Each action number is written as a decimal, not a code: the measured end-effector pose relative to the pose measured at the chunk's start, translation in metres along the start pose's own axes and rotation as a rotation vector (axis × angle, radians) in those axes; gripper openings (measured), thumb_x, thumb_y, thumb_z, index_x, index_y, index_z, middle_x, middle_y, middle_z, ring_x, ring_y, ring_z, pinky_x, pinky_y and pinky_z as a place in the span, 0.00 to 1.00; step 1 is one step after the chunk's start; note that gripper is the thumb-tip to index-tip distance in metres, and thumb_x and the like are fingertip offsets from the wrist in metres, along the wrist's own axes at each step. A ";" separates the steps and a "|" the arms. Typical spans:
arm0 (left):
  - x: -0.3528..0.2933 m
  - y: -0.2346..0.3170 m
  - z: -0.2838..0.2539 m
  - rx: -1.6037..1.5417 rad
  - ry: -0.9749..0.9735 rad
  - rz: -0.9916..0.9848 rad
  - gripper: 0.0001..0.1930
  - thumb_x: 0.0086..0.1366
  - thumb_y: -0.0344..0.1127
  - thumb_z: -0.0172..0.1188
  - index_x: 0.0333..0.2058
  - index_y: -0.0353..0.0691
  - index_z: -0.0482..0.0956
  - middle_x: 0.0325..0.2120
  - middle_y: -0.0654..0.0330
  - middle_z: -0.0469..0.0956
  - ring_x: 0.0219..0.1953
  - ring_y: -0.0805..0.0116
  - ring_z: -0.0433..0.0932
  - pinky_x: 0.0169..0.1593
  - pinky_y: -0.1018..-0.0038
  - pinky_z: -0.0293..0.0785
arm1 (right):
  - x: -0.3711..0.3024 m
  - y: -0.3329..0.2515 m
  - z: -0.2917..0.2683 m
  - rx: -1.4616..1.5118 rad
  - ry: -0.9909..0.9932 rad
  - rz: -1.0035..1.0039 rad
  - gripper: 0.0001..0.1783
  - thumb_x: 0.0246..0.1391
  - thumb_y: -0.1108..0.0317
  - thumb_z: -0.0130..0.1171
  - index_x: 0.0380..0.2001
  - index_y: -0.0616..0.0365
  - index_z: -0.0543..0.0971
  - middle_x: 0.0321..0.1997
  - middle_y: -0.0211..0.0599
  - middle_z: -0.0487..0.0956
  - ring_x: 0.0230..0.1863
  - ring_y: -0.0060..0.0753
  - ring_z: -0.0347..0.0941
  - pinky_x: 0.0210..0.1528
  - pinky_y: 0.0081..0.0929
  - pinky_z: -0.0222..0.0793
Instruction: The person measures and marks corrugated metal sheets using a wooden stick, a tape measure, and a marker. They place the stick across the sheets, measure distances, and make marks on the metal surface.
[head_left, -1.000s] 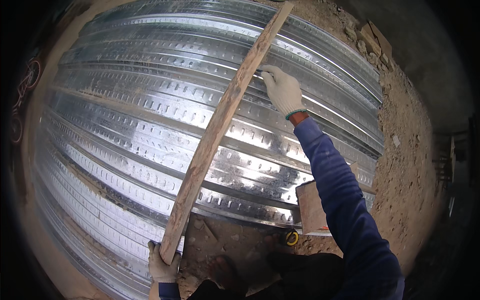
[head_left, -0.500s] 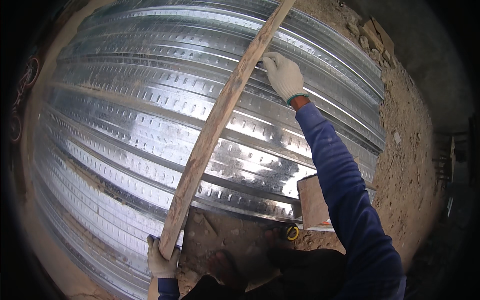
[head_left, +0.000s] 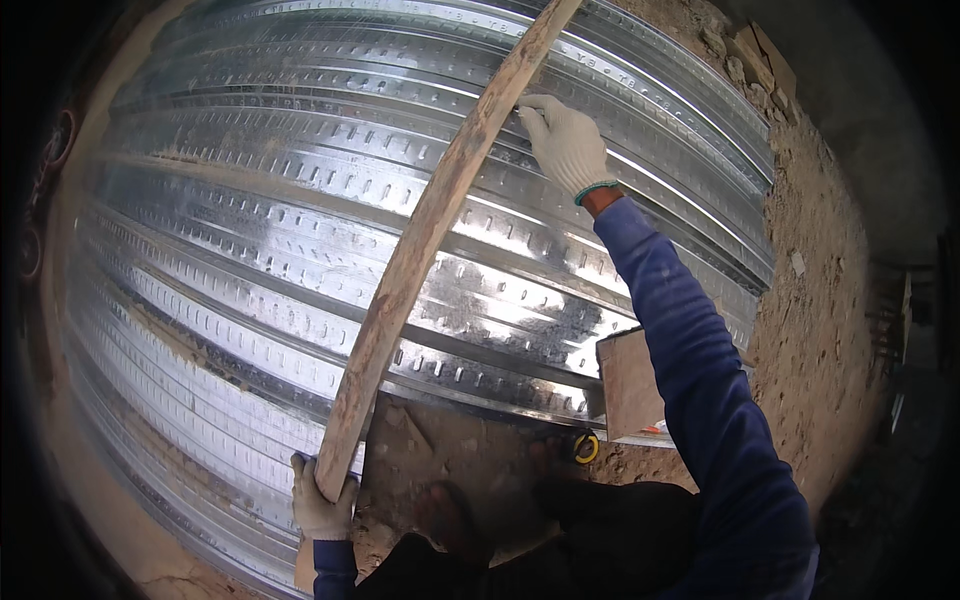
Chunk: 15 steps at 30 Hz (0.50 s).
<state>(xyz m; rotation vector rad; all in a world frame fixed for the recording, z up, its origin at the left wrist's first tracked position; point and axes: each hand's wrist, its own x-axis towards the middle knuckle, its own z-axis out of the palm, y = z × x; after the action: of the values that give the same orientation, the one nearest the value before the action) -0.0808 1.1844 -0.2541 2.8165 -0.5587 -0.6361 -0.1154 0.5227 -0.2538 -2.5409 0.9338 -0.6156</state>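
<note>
A long, narrow wooden plank [head_left: 405, 265] lies slantwise across ribbed, shiny metal decking sheets [head_left: 270, 265]. My left hand [head_left: 322, 505], in a pale knitted glove, is closed round the plank's near end, thumb on one side and fingers on the other. My right hand [head_left: 565, 143], gloved alike, reaches far forward beside the plank's right edge. Its thumb and forefinger are pinched together close to the wood, just above the metal. Whatever is between those fingertips is too small and hidden to name.
Near the sheets' front edge stands a brown block-shaped piece [head_left: 630, 380], partly behind my right forearm. A yellow ring-shaped object [head_left: 586, 448] lies on the dirt by my feet. Rough, stony ground [head_left: 815, 260] borders the sheets on the right. Broken slabs [head_left: 765, 65] lie at the far right.
The whole view has shifted slightly. My right hand stays pinched beside the plank, and a small dark thing seen at its fingertips earlier is now hardly visible. My left hand keeps its hold.
</note>
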 end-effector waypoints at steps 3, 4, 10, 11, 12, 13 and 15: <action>0.002 0.008 -0.005 -0.023 -0.007 -0.017 0.46 0.51 0.45 0.84 0.67 0.37 0.75 0.75 0.36 0.67 0.70 0.34 0.74 0.69 0.50 0.74 | -0.017 -0.014 0.001 0.057 -0.067 0.026 0.23 0.75 0.47 0.56 0.58 0.51 0.87 0.41 0.42 0.91 0.42 0.47 0.89 0.47 0.42 0.83; -0.001 0.011 -0.006 -0.027 -0.019 -0.039 0.45 0.52 0.45 0.83 0.67 0.37 0.75 0.75 0.36 0.67 0.70 0.34 0.74 0.70 0.50 0.74 | -0.022 -0.021 -0.002 0.082 -0.092 0.049 0.23 0.75 0.47 0.56 0.57 0.51 0.87 0.41 0.42 0.91 0.41 0.47 0.89 0.47 0.42 0.83; -0.005 -0.004 0.006 -0.047 0.094 0.068 0.44 0.54 0.42 0.82 0.67 0.35 0.74 0.74 0.34 0.67 0.74 0.34 0.70 0.74 0.51 0.70 | -0.030 -0.020 0.010 0.086 -0.090 -0.052 0.22 0.74 0.49 0.57 0.56 0.50 0.88 0.43 0.46 0.91 0.42 0.52 0.88 0.48 0.46 0.83; -0.005 -0.005 0.007 -0.045 0.098 0.079 0.44 0.54 0.42 0.82 0.67 0.35 0.74 0.74 0.34 0.67 0.74 0.34 0.70 0.73 0.51 0.70 | -0.032 -0.021 0.017 0.054 -0.073 -0.053 0.22 0.74 0.49 0.57 0.55 0.50 0.88 0.43 0.47 0.90 0.43 0.53 0.88 0.48 0.47 0.83; -0.005 -0.006 0.007 -0.044 0.103 0.090 0.44 0.54 0.42 0.82 0.68 0.35 0.74 0.74 0.34 0.67 0.73 0.34 0.70 0.73 0.51 0.70 | -0.035 -0.023 0.022 0.023 -0.057 -0.054 0.21 0.74 0.50 0.57 0.55 0.51 0.88 0.43 0.48 0.90 0.43 0.53 0.88 0.48 0.48 0.83; -0.004 -0.006 0.007 -0.044 0.108 0.101 0.44 0.54 0.42 0.82 0.68 0.35 0.74 0.74 0.34 0.67 0.73 0.34 0.71 0.73 0.51 0.70 | -0.037 -0.023 0.025 0.028 -0.065 -0.067 0.21 0.74 0.50 0.57 0.55 0.50 0.88 0.43 0.48 0.90 0.43 0.54 0.88 0.48 0.48 0.83; -0.004 -0.003 0.005 -0.028 0.095 0.075 0.44 0.54 0.43 0.82 0.68 0.35 0.74 0.74 0.34 0.67 0.73 0.35 0.71 0.73 0.51 0.71 | -0.044 -0.025 0.033 0.041 -0.088 -0.094 0.21 0.74 0.50 0.56 0.55 0.50 0.88 0.42 0.47 0.90 0.43 0.54 0.88 0.47 0.49 0.83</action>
<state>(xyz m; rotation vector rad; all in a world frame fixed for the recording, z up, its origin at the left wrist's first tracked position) -0.0853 1.1876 -0.2579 2.7673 -0.6289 -0.4894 -0.1156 0.5767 -0.2813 -2.5643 0.7674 -0.5394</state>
